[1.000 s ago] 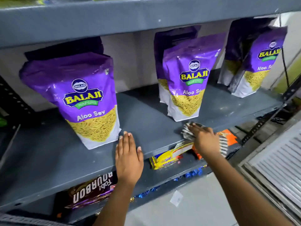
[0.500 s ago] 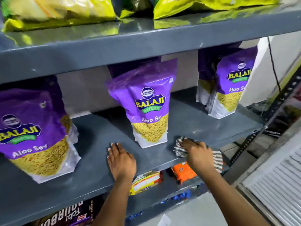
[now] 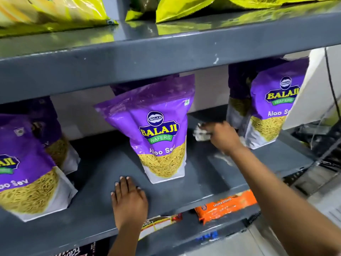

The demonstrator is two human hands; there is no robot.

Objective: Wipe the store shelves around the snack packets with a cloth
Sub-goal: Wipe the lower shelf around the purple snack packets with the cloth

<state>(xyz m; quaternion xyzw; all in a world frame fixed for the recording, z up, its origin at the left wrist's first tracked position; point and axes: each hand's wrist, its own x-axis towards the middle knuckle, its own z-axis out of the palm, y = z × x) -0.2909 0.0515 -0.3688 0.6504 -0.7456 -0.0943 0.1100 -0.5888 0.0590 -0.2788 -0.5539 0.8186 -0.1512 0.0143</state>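
Purple Balaji Aloo Sev packets stand on the grey middle shelf (image 3: 103, 169): one at the left (image 3: 27, 169), one in the middle (image 3: 158, 130), one at the right (image 3: 271, 108). My right hand (image 3: 224, 136) is deep on the shelf between the middle and right packets, closed on a striped white cloth (image 3: 200, 133) pressed to the shelf surface. My left hand (image 3: 129, 199) lies flat on the shelf's front part, fingers together, just left of the middle packet's base, holding nothing.
The upper shelf (image 3: 166, 50) overhangs closely, carrying yellow-green packets (image 3: 55, 12). Below, an orange cashew cookie pack (image 3: 225, 206) and other biscuit packs lie on the lower shelf. A white wall edge and black cable (image 3: 330, 85) stand at the right.
My right hand has carried the cloth from the shelf's front edge back into the gap between the middle and right packets. The view has shifted up and right; my left hand stays flat.
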